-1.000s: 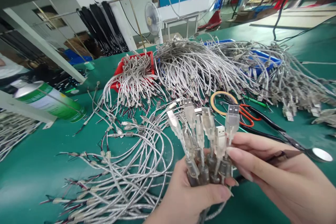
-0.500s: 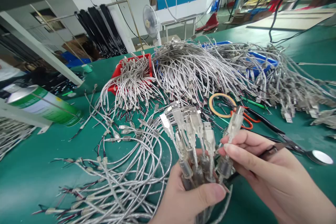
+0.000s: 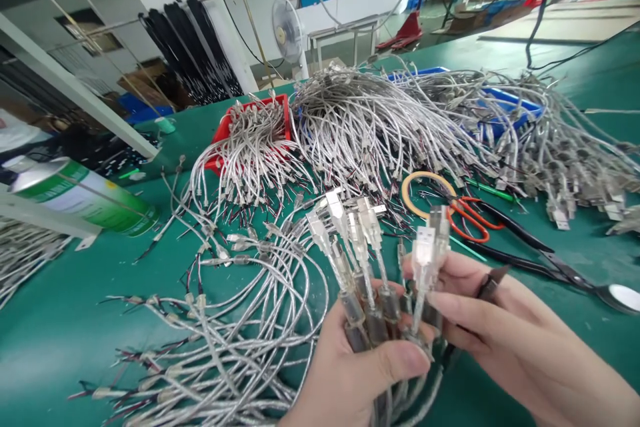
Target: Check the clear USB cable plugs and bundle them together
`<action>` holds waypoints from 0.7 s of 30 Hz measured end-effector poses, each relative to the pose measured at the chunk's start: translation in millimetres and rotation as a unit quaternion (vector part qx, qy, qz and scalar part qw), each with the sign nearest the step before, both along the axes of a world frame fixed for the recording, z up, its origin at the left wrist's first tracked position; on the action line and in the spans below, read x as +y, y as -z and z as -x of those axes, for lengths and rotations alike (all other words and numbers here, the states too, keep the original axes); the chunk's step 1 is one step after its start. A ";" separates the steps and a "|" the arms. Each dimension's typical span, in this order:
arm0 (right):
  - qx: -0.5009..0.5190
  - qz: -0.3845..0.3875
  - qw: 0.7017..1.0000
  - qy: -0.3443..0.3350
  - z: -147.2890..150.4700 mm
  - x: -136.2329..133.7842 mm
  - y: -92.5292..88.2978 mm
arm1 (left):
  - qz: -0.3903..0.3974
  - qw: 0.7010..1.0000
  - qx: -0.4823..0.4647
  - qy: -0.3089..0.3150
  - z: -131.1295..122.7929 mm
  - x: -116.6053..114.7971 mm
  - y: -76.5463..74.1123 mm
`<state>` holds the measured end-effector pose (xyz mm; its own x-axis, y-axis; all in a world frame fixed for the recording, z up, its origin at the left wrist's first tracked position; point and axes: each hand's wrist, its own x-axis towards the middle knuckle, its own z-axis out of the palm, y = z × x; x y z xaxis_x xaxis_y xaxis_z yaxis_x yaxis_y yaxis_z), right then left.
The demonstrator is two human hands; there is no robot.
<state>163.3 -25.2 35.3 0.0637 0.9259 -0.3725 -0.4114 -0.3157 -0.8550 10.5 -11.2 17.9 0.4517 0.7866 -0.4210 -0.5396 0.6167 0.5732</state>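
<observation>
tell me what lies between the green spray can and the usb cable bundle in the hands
In the head view, loose silvery cables sprawl in loops over the green table between the spray can and the bundle gripped by the left hand.

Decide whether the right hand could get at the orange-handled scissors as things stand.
Probably yes: the scissors lie uncovered on the table just beyond the right hand, nothing between. But its fingers pinch a plug in the cable bundle the left hand grips.
</observation>
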 end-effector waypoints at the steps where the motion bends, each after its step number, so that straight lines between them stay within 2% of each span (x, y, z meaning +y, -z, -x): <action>1: 0.012 0.008 1.000 -0.012 -0.7 -0.7 0.7 | -0.009 1.000 -0.020 0.001 -0.6 0.9 1.5; 7: -0.006 -0.056 0.997 -0.058 -7.5 1.2 17.5 | -0.048 0.997 -0.049 0.029 -1.0 3.6 0.5; 12: 0.039 -0.054 0.995 -0.076 -0.3 1.1 19.2 | -0.069 0.995 -0.051 0.041 -0.6 3.7 -0.5; 16: 0.059 -0.058 0.994 -0.077 3.2 -1.2 18.9 | -0.034 0.999 -0.023 0.022 0.4 0.8 0.9; 21: 0.043 -0.058 0.996 -0.045 0.6 -3.4 27.9 | 0.043 0.997 0.046 -0.051 0.2 -5.3 -3.3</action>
